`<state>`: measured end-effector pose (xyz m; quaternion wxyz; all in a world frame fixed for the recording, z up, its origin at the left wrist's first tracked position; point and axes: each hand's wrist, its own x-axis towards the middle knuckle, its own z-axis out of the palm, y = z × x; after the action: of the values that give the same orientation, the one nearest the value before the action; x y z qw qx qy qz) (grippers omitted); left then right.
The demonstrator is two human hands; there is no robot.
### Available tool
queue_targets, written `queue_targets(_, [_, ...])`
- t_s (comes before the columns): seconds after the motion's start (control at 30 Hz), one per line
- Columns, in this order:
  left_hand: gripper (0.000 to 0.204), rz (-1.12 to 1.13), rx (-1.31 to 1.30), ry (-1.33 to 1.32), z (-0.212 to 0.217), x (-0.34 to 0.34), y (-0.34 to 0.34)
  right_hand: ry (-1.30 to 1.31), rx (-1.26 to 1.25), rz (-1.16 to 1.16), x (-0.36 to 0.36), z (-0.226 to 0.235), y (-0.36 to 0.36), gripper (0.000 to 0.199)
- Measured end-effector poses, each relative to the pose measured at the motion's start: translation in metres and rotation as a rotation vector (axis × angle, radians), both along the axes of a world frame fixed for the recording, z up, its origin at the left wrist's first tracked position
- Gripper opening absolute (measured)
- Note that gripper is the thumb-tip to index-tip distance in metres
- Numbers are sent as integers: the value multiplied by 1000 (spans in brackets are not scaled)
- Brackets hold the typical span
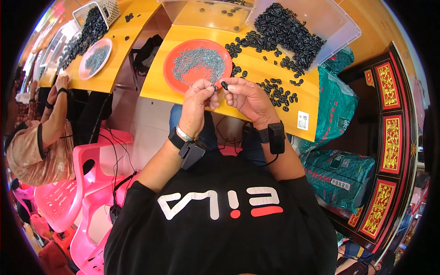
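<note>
Both hands are raised close together over the table's near edge, in front of a red plate (169,78) of small grey screw-like pieces (201,57). My right hand (251,98) pinches a small black oval plastic part (224,85) between thumb and fingertips. A few centimetres to its left, my left hand (198,101) is closed in a pinch. A small dark piece (214,88) shows at its fingertips, too small to make out fully. The two pinched things are apart. Several loose black oval parts (280,95) lie on the table right of my right hand.
A clear plastic bin (341,30) on its side spills black parts (284,32) onto the yellow table (153,82). Green bags (337,169) stand at the right. Leftward, another person (41,146) sits by a second table with a pale plate (84,68); pink chairs (57,201) stand nearby.
</note>
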<state>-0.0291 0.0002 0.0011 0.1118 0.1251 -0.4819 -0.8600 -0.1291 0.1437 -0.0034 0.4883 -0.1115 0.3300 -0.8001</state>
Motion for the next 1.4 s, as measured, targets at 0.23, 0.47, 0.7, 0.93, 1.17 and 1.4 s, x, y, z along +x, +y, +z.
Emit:
queue_targets(0.23, [8,-19,-138,-81,2,2,2,304,247,-177,10,18,-3,23])
queue_targets(0.47, [9,-10,-217,-70,0,2,4,839,459,-315,19,27,-5,22])
queue_targets(0.7, [10,15,-360,-48,-3,2,4,896,466,-301,17,29,-3,21])
queue_targets(0.93, [11,23,-450,-73,-1,2,5,950,493,-298,17,29,-3,21])
queue_targets(1.17, [11,19,-421,-61,-5,0,3,935,472,-293,20,26,-7,19])
queue_targets(1.4, [11,19,-213,-67,-5,2,4,924,441,-305,28,20,-12,24])
